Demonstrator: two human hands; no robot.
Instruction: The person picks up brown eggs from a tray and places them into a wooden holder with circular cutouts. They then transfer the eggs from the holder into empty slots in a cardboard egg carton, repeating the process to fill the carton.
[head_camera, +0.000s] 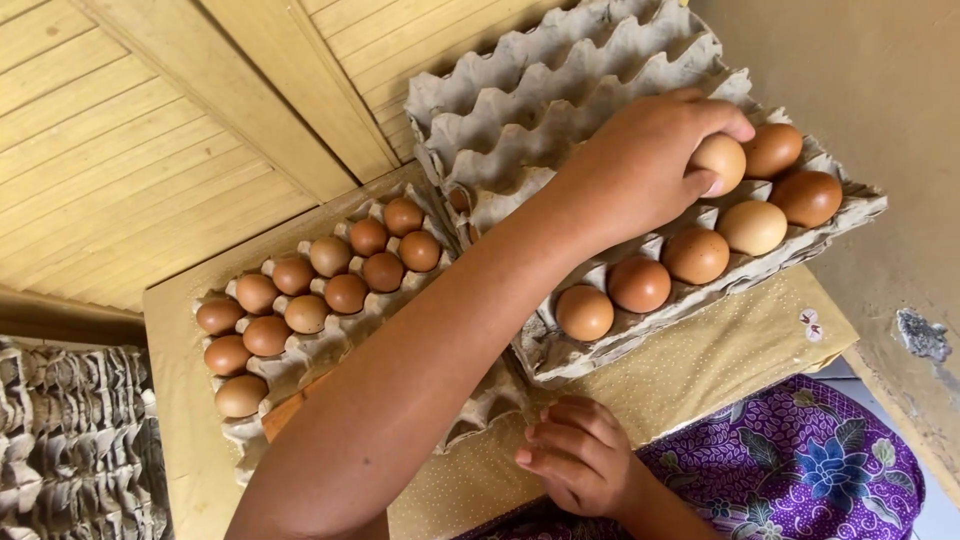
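a slatted wooden wall (130, 150) is seen behind a counter (700, 370) covered with a yellow dotted cloth, and purple flowered fabric (800, 450) is seen at the near edge. a pile of empty grey trays (70, 440) is stacked at the far left, off the counter. two pulp egg trays are laid on the counter: the left tray (330, 350) is filled in part with brown eggs (345, 292), and the right tray (600, 70), set on others and tilted over the left one's edge, is empty in its far rows and filled along its near edge with a row of eggs (640, 285). the left hand (640, 165) is stretched across to the right tray and is closed around a pale egg (722, 160), which is pinched between fingers above and thumb below, in or just over a cup of the second row beside a darker egg (772, 150). the right hand (575, 460) is rested on the cloth near the trays' front edge, its fingers loosely curled; nothing is seen in it. the step in hand is judged to be the handling of that single egg at its cup; whether it is being lifted or seated cannot be told. a light, even grip and a straight vertical path are called for, so that the neighbouring eggs are not knocked.
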